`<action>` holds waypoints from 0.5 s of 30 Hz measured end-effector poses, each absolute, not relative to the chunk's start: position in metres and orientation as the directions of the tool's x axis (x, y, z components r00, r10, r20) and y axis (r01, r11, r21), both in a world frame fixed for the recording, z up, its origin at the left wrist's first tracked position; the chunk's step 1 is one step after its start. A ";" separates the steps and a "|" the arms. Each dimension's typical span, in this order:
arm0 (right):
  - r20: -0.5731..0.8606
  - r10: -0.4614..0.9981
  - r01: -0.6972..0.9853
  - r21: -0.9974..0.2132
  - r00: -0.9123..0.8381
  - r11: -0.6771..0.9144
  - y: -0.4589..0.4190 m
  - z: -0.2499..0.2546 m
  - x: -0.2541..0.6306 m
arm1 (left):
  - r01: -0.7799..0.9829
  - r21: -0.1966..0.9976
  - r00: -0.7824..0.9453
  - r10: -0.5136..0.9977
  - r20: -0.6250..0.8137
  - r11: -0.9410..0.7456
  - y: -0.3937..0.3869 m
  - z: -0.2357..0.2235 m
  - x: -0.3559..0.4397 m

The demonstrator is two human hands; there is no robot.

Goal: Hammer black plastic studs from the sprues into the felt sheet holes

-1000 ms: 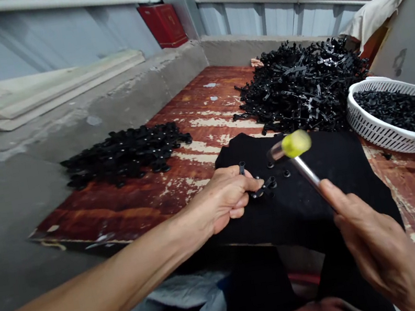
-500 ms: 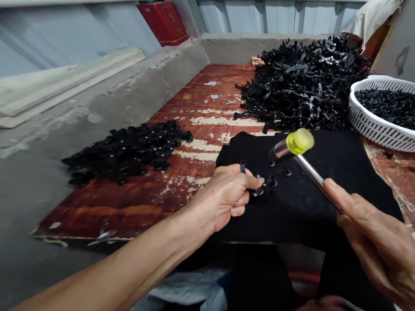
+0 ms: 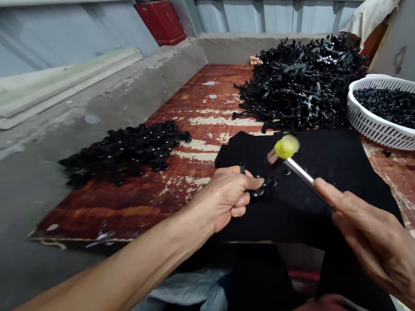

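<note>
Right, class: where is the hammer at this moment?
In the head view, the hammer is right of centre, gripped in the right hand, its yellow-ended head over the black cloth, right of the left hand.

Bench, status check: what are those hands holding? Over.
Right hand grips yellow-faced hammer. Left hand holds small black strip. Loose round piece nearby on black mat.

We see a cloth (image 3: 289, 216) on the near side of the table (image 3: 183, 106). Parts (image 3: 273, 181) lie on it, just beside the left hand (image 3: 228, 194). The hammer (image 3: 300, 171) is over it, in the right hand (image 3: 376, 238). One pile (image 3: 299, 87) is behind the cloth, another pile (image 3: 123, 154) left of it, and a basket (image 3: 375, 122) of bits (image 3: 402, 109) right.
</note>
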State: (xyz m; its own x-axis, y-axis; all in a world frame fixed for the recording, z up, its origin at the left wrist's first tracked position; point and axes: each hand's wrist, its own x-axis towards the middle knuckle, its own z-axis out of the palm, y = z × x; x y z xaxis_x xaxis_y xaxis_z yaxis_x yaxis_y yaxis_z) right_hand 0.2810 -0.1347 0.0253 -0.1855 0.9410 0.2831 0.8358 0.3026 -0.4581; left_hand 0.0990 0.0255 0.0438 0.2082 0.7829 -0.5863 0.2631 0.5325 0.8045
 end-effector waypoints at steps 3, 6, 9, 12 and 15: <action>0.382 0.911 0.813 -0.474 -0.157 0.339 -0.141 0.029 0.278 | 0.247 0.808 0.214 0.783 -0.584 0.535 0.025 0.044 0.098; 0.390 0.906 0.818 -0.458 -0.166 0.347 -0.143 0.032 0.276 | 0.242 0.804 0.212 0.779 -0.590 0.543 0.025 0.044 0.098; 0.375 0.909 0.849 -0.406 -0.181 0.337 -0.139 0.029 0.278 | 0.255 0.798 0.211 0.774 -0.597 0.546 0.025 0.044 0.099; 0.249 0.942 0.895 -0.330 -0.223 0.299 -0.135 0.026 0.281 | 0.282 0.800 0.213 0.778 -0.591 0.530 0.025 0.043 0.099; 0.246 0.947 0.876 -0.386 -0.206 0.290 -0.134 0.027 0.283 | 0.297 0.805 0.214 0.786 -0.580 0.514 0.023 0.042 0.099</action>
State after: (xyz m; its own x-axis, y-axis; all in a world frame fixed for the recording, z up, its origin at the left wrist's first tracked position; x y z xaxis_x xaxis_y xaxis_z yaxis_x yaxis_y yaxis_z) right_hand 0.2827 -0.1338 0.0266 -0.2058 0.9472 0.2460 0.8756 0.2905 -0.3858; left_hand 0.0990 0.0234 0.0422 0.2138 0.7857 -0.5805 0.2974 0.5137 0.8048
